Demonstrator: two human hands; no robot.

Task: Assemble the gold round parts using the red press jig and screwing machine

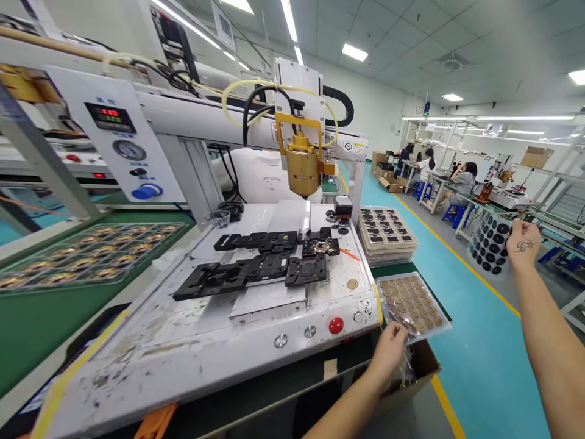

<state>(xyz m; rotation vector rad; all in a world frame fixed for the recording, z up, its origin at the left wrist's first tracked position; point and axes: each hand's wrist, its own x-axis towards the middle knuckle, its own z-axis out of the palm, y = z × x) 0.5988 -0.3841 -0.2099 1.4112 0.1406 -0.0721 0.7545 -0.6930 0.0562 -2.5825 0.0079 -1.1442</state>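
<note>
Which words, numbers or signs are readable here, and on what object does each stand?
No word or number reads clearly.
Display: red and green digits, too blurred.
Control panel: blue labels, too small.
Warning label: crossed-out circle sign; its text too small.
Machine front: markings near the buttons, too small.

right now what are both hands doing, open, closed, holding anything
Left hand: fingers bunched at the near edge of the brown-disc sheet; whether it grips cannot be told.
Right hand: closed, holding the black-disc sheet.
</note>
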